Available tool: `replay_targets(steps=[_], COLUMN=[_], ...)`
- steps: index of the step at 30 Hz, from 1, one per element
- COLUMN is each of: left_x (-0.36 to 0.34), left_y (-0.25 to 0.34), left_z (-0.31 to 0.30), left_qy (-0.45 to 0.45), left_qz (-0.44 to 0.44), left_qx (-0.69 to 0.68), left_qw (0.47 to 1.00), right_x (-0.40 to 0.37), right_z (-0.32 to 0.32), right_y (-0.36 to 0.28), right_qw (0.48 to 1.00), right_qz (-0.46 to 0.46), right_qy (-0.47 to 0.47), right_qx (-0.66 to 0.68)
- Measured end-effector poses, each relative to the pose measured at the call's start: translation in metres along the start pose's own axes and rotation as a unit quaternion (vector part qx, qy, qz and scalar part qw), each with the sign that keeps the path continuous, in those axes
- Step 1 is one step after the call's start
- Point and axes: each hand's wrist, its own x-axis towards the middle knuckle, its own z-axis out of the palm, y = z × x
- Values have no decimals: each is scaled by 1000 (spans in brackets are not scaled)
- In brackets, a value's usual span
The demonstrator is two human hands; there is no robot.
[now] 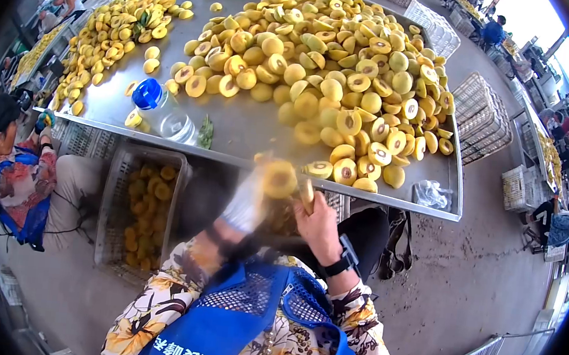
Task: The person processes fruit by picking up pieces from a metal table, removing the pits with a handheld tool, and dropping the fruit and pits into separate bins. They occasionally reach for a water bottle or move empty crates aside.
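My left hand (pixel 247 202), in a white glove and smeared by motion, holds a yellow peach half (pixel 279 180) at the front edge of the metal table. Its cut face shows a brown centre. Bare and wearing a dark wristwatch, my right hand (pixel 318 228) is closed around a tool with a light wooden handle (pixel 306 196); the working end cannot be made out. Just beyond both hands lies a big heap of peach halves (pixel 354 82), many with brown centres showing.
A plastic bottle with a blue cap (pixel 148 93) and a leaf (pixel 206 132) lie on the metal table (pixel 241 130). Clear crumpled plastic (pixel 433 193) sits at its right corner. Below left stands a crate (pixel 108 196) of peach halves. A co-worker (pixel 24 175) sits at left; crates (pixel 482 117) are stacked right.
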Motion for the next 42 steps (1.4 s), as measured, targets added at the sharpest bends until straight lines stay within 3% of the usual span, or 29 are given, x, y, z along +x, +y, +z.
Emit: replay_targets(steps=[1, 4, 7, 10, 22, 27, 31, 36, 38, 39, 41, 42], left_x=[0, 1, 5, 8, 1, 10, 11, 24, 18, 15, 3, -1], left_y=[2, -5, -12, -16, -19, -34, -27, -10, -9, -9, -10, -12], left_z=[0, -1, -8, -11, -8, -24, -30, -33, -27, -25, -13, -9], left_qy=[-37, -29, -107, -75, -88, -90, -71, -162, -148, -116, -8, 11], left_qz=[-20, -3, 34, 30, 21, 194, 163, 69, 161, 144, 48, 65], left_qx=[-6, -6, 5, -56, -89, 237, 289, 266, 299, 283, 164, 119], left_qw=[999, 1000, 994, 995, 992, 948, 941, 948, 929, 941, 985, 991], right_x=[-5, -17, -20, -25, -33, -31, -32, -31, -29, -31, -30, -31], right_z=[5, 17, 22, 26, 28, 30, 29, 40, 49, 45, 54, 56], right_y=[0, 4, 4, 1, -5, -9, -10, 11, 23, 17, 13, 7], right_qw=[1000, 1000, 999, 999, 995, 988, 983, 978, 963, 932, 933, 932], right_qz=[5, 3, 24, 17, 66, 103, 110, 94, 112, 169, 147, 138], right_qy=[-5, -3, -32, -40, -48, -89, -139, -138, -137, -160, -135, -124], right_qx=[-1, -10, -8, -12, 56, 76, 44, 124, 203, 277, 299, 311])
